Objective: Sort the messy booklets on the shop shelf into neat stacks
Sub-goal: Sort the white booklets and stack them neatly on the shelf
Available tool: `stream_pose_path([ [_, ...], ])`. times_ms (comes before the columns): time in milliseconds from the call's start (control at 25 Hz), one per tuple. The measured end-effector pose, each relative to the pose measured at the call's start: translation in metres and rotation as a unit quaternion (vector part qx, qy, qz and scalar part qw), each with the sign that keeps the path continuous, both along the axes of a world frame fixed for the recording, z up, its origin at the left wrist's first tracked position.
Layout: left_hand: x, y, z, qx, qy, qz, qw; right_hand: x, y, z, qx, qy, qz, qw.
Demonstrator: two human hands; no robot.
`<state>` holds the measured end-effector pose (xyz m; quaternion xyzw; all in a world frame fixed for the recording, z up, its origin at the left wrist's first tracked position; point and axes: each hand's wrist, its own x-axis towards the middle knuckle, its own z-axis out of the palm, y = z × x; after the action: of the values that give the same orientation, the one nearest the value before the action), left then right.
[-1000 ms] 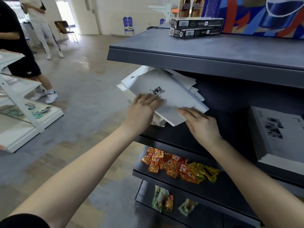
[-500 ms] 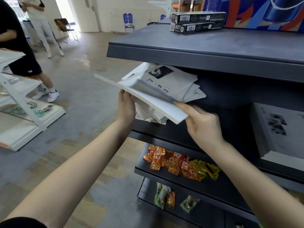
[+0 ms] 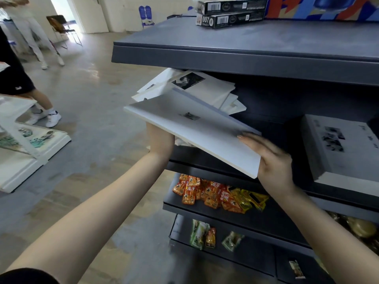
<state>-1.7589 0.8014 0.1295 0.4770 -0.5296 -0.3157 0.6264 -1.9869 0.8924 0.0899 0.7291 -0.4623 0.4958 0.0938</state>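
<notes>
A white booklet (image 3: 196, 124) with a small dark mark on its cover is lifted off the pile and held level in front of the dark shelf (image 3: 205, 162). My left hand (image 3: 161, 139) holds its left edge from below, fingers hidden under it. My right hand (image 3: 270, 160) grips its near right corner, thumb on top. Behind it a messy pile of white booklets (image 3: 205, 87) lies fanned on the shelf, the top one showing a black photo. A neat thick stack of booklets (image 3: 340, 148) sits at the right of the same shelf.
Two black boxes (image 3: 229, 13) lie on the top shelf board (image 3: 246, 58) just above. Orange and yellow snack packets (image 3: 215, 193) fill the shelf below, green ones (image 3: 201, 234) lower still. A white display rack (image 3: 30, 144) and two people's legs (image 3: 41, 107) are on the left.
Both hands have pulled the top booklet out of the pile toward me and turned it flat. The pile's cover with the black photo is now uncovered.
</notes>
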Motion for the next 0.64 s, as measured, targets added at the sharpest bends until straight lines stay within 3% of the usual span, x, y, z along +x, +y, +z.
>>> stream_pose_path([
  [200,-0.071,0.016,0.005,0.013,0.025,-0.102,0.994,-0.056,0.031,-0.008,-0.021,0.028,-0.080,0.996],
  [320,-0.114,0.019,-0.008,0.039,-0.021,-0.175,0.984,-0.080,0.059,-0.013,-0.008,0.023,-0.158,0.987],
  [440,-0.152,0.024,-0.018,0.092,0.011,-0.280,0.956,-0.094,0.087,-0.012,0.054,-0.073,-0.207,0.974],
  [520,-0.175,0.024,-0.029,0.129,-0.027,-0.328,0.936,-0.102,0.103,-0.009,0.113,-0.149,-0.232,0.954],
  [640,-0.198,0.023,-0.052,0.191,-0.081,-0.350,0.913,-0.112,0.119,-0.016,0.171,-0.175,-0.287,0.926],
])
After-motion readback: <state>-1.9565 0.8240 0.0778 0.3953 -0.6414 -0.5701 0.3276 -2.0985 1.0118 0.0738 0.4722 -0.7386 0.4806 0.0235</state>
